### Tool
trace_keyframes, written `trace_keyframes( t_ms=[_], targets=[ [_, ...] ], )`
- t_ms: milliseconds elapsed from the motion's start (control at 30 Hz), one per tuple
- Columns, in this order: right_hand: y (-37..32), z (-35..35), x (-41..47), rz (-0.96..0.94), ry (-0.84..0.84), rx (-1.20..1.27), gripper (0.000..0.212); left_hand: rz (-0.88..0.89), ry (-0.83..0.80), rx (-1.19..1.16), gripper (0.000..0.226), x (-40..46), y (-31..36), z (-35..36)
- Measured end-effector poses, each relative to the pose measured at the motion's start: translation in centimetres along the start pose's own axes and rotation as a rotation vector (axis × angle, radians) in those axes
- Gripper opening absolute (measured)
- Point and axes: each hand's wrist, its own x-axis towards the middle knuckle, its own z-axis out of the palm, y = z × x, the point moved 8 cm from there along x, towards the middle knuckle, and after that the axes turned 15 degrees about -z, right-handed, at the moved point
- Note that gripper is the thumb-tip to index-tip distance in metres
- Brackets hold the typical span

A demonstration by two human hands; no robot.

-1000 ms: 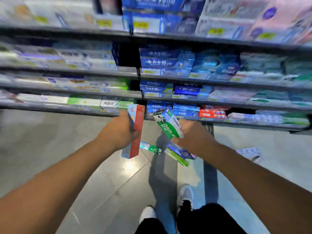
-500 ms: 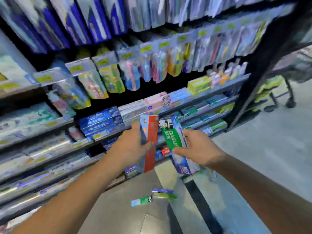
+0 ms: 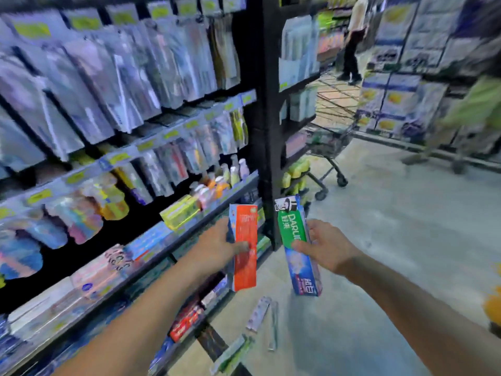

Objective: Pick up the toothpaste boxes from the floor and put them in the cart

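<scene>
Toothpaste boxes [image 3: 245,245]: long, rectangular, glossy cardboard

Bright, even store lighting filled the aisle. Heavy motion blur smeared the shelves [image 3: 113,109] on the left and the stacked cartons [image 3: 406,63] far right. Wide-angle distortion bent the edges. The floor [image 3: 406,226] showed soft glare.

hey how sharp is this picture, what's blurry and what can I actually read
Head view: shelves and cart are smeared by motion blur; wide-angle bends the uprights; the green box in the right hand reads clearly, the orange box in the left hand less so.
</scene>
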Motion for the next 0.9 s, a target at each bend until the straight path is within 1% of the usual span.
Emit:
trace_keyframes(
  t_ms=[100,267,367,467,533,633,733,833,900],
  targets=[
    [4.3,-6.2,2.0,0.044,0.039,0.022,0.023,-0.032,-0.095,-0.093,0.029,3.7,5.5,4.5],
    [10.9,-13.9,6.6,0.086,0.116,0.114,0.013,0.003,-0.170,-0.059,0.029,10.8,14.0,10.1],
    [15.1,-17.4,10.1,0.130,0.133,0.179,0.014,0.020,-0.206,-0.041,0.027,16.4,18.6,12.9],
    [19.0,-21.7,14.3,0.155,0.154,0.081,0.013,0.053,-0.233,-0.044,0.028,22.7,23.6,15.6],
    [21.3,-25.2,17.1,0.207,0.177,0.031,0.014,0.060,-0.246,-0.025,0.028,26.8,27.4,17.1],
    [24.6,-30.3,21.1,0.286,0.206,-0.011,0.019,0.065,-0.320,-0.019,0.036,32.2,33.0,19.7],
    [28.1,-35.2,25.1,0.312,0.246,-0.046,0.024,0.098,-0.349,0.076,0.042,38.0,38.8,22.3],
    [32.4,-39.5,28.3,0.348,0.291,-0.014,0.027,0.097,-0.373,0.083,0.046,43.4,43.6,25.3],
    [36.0,-42.0,30.4,0.371,0.282,0.018,0.027,0.069,-0.389,0.054,0.046,47.1,46.4,27.7]
  ],
)
